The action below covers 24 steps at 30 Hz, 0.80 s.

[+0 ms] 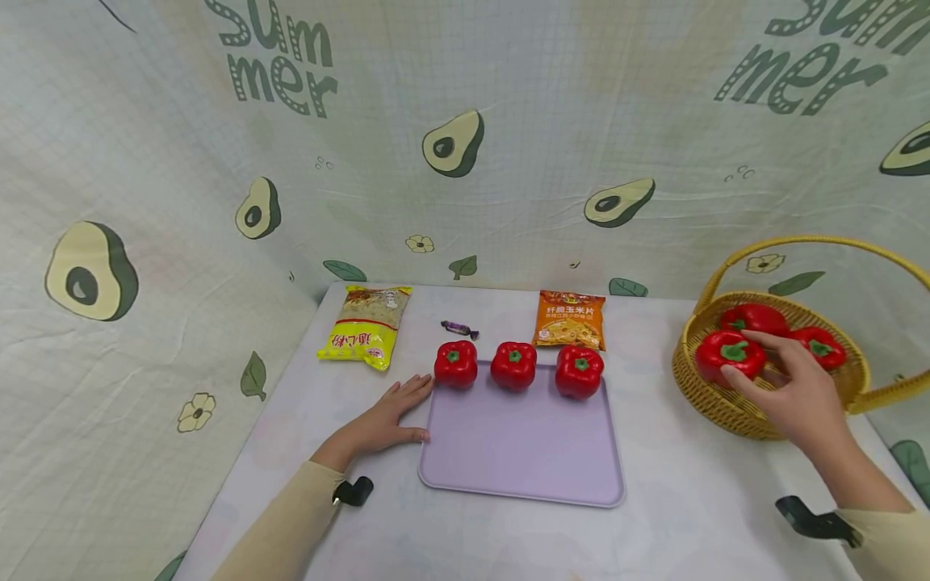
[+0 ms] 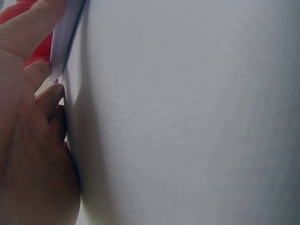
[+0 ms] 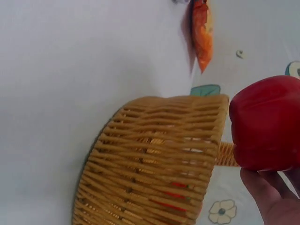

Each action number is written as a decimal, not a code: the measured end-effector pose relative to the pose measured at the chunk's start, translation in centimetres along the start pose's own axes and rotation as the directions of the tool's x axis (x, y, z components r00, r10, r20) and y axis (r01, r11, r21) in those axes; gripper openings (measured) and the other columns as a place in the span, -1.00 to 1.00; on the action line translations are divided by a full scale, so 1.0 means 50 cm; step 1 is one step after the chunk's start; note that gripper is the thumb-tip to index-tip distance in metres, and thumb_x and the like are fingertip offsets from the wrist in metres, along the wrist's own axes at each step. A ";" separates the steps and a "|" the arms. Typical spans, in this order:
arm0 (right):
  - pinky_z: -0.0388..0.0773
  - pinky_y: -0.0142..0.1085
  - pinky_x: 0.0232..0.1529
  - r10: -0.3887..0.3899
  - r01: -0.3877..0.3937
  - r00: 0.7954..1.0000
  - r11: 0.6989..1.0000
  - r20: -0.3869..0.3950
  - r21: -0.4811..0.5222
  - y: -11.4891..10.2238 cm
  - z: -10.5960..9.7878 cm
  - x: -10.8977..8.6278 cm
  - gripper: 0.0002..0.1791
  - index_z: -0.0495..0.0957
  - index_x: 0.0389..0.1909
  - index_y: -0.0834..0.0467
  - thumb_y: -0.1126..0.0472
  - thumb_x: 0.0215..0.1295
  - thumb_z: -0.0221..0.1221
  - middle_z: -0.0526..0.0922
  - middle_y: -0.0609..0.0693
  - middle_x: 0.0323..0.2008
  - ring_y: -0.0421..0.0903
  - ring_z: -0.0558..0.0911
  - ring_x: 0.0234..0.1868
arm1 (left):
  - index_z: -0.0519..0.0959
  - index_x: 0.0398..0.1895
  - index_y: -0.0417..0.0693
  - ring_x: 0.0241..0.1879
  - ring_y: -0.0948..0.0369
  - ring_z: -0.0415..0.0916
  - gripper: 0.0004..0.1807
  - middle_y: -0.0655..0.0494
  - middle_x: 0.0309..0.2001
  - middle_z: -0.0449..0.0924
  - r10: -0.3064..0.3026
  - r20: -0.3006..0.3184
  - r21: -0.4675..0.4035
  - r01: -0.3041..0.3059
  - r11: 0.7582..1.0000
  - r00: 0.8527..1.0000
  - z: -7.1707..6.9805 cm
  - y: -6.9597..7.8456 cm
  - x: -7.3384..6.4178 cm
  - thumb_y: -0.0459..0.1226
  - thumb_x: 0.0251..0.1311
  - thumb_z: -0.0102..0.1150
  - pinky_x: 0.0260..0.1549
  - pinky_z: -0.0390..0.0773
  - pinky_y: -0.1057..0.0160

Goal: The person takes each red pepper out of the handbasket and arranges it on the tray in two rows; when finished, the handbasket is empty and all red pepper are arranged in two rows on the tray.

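From the lilac tray (image 1: 521,452), a yellow food bag (image 1: 366,327) lies toward 10 o'clock, a purple-wrapped candy (image 1: 460,329) toward 11, an orange snack bag (image 1: 570,320) toward 1, and a wicker basket (image 1: 715,410) between 2 and 3; 3 red bell peppers (image 1: 513,366) line its 12 o'clock edge. The basket's rim stands between the tray and the held red bell pepper (image 1: 725,357), which is above the basket's 10 o'clock side, beside 2 others (image 1: 819,349) inside; the handle (image 1: 821,240) arches from 10 to 4 o'clock. Its green stem (image 1: 735,351) faces up, slightly toward 1 o'clock; its blocky body's long axis I cannot tell. The right hand (image 1: 795,389) clamps it between thumb and fingers; the left hand (image 1: 392,418), fingers apart, touches the tray's 9 o'clock edge.
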State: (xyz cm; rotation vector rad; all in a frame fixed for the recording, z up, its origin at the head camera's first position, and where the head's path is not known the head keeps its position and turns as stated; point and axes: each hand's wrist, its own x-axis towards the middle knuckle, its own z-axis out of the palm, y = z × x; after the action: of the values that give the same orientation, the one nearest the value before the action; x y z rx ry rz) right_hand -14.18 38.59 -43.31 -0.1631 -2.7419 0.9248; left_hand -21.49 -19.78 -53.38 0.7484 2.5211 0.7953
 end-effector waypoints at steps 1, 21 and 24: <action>0.20 -0.87 -0.30 -0.003 0.003 1.000 1.000 0.000 0.005 -0.004 0.001 -0.001 -0.22 0.29 0.47 0.21 0.00 0.35 0.34 0.31 0.42 0.31 0.48 0.37 0.20 | 0.00 0.65 0.19 0.62 0.18 -0.34 0.08 0.25 0.65 -0.17 0.000 0.000 -0.001 0.000 1.000 1.000 0.000 0.000 0.000 0.21 0.16 0.33 0.56 -0.34 0.00; 0.37 -0.72 -0.35 -0.105 0.103 0.991 0.994 0.077 0.038 -0.076 0.038 -0.028 -0.24 0.39 0.41 0.18 0.07 0.24 0.44 0.43 0.40 0.27 0.45 0.48 0.11 | 0.01 0.65 0.15 0.63 0.15 -0.31 0.08 0.21 0.65 -0.15 0.008 -0.004 -0.006 -0.008 1.000 1.000 -0.002 0.002 0.000 0.21 0.16 0.34 0.56 -0.32 -0.01; 0.34 -0.78 -0.30 -0.147 0.142 0.985 0.988 0.087 0.059 -0.088 0.050 -0.034 -0.23 0.41 0.39 0.21 0.10 0.20 0.47 0.45 0.38 0.26 0.41 0.48 0.12 | 0.02 0.65 0.14 0.63 0.13 -0.30 0.08 0.19 0.65 -0.14 0.016 -0.005 -0.007 -0.016 1.000 1.000 -0.001 0.001 0.000 0.20 0.17 0.34 0.56 -0.32 -0.04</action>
State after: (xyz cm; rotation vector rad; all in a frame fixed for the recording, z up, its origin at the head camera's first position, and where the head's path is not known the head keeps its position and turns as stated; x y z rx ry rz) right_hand -13.34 33.33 -42.89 0.0895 -2.7646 0.9861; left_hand -21.52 -19.77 -53.33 0.7658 2.5186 0.8117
